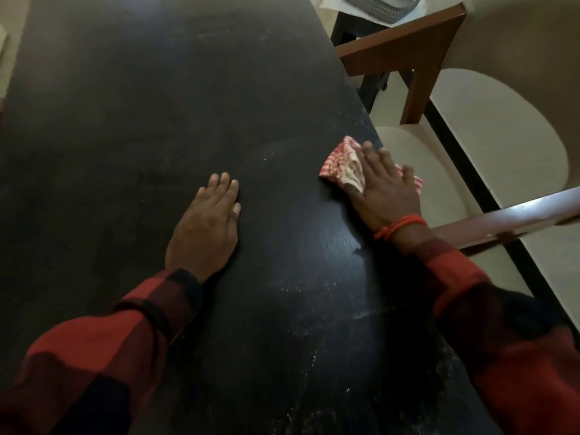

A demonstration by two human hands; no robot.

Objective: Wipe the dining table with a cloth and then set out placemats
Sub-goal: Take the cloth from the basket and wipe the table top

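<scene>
Cloth under our flat right hand at table edge | our left hand rests open, fingers straight, on bare wood

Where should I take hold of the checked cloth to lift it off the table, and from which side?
Pinch the cloth at its bunched far-left corner, coming from the table's middle. That part lies uncovered; the right hand presses flat on the rest, near the table's right edge.

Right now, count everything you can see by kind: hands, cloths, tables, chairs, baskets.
Hands: 2, left hand, right hand
Cloths: 1, checked cloth
Tables: 1, dark table
Chairs: 2, far chair, near chair
Baskets: 1, grey basket
Total: 7
</scene>
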